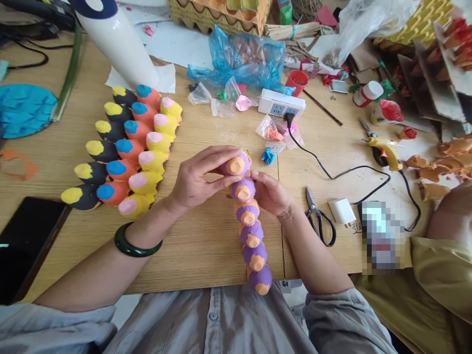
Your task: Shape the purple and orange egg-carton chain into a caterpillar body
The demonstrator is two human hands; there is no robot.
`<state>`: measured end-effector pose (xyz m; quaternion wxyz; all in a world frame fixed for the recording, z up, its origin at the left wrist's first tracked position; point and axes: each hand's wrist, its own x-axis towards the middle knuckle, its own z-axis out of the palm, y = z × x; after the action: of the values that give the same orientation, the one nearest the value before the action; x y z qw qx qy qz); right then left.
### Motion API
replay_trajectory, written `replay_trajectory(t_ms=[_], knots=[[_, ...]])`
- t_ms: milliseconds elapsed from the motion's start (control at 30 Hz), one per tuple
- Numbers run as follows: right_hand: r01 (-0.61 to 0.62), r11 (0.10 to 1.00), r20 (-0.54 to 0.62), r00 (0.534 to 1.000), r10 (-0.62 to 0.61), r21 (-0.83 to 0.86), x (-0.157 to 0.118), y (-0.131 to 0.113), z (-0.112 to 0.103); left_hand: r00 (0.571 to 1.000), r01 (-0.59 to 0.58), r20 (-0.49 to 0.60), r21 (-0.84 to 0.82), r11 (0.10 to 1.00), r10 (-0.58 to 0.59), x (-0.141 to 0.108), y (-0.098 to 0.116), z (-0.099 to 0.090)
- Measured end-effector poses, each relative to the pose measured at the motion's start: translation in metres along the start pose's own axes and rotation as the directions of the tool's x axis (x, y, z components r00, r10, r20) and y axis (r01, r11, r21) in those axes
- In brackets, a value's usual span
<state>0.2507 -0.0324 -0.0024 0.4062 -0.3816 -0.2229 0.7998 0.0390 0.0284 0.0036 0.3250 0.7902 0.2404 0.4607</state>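
Observation:
A strip of purple egg-carton cups with orange tips (251, 231) runs from the middle of the table down past its front edge. My left hand (197, 177) pinches the cup at the far end between thumb and fingers. Against the right side of the strip, just below that cup, my right hand (272, 192) holds it with bent fingers, partly hidden behind it. To the left lie rows of painted cups: black with yellow tips (90, 173), orange with blue tips (123, 150) and yellow with pink tips (151, 161).
Black scissors (320, 216), a white charger (341, 211), a blurred phone (381, 236) and a yellow glue gun (385, 151) lie right. Behind are a power strip (282, 103), its black cable and a blue bag (243, 56). A person's arm (452, 214) rests at far right.

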Motion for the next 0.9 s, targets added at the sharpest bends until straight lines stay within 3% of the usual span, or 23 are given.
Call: replay_trajectory(t_ms=[100,200,333,433,567,633,767,900], knots=[[0.012,1.000,-0.020,1.000,-0.012,-0.017,0.001,0.001,-0.002,0.999,0.032,-0.017,-0.041,0.999,-0.032,-0.003,-0.003,-0.001],[0.014,1.000,-0.003,1.000,-0.014,-0.012,0.002,0.001,-0.004,0.981,0.192,0.014,-0.190,0.963,-0.193,-0.008,-0.005,0.001],[0.019,0.999,-0.023,1.000,-0.018,0.031,0.002,0.001,-0.005,0.887,0.449,0.124,-0.461,0.765,-0.446,-0.012,-0.001,0.006],[0.030,0.999,-0.065,0.998,-0.028,0.036,0.002,0.001,-0.008,0.806,0.536,0.130,-0.574,0.619,-0.577,-0.010,0.005,0.010],[0.020,0.998,-0.098,0.995,-0.014,0.051,0.003,0.002,-0.010,0.717,0.631,0.261,-0.637,0.442,-0.646,-0.007,0.011,0.014],[0.003,0.998,-0.085,0.996,0.002,0.063,0.004,0.003,-0.009,0.707,0.624,0.216,-0.639,0.450,-0.674,-0.006,0.013,0.017],[-0.039,0.994,-0.026,0.999,0.041,0.101,0.006,0.006,-0.005,0.722,0.576,0.027,-0.578,0.578,-0.692,-0.004,0.019,0.021],[-0.047,0.989,-0.030,0.998,0.052,0.137,0.006,0.008,-0.002,0.754,0.550,0.001,-0.548,0.630,-0.656,-0.006,0.021,0.021]])
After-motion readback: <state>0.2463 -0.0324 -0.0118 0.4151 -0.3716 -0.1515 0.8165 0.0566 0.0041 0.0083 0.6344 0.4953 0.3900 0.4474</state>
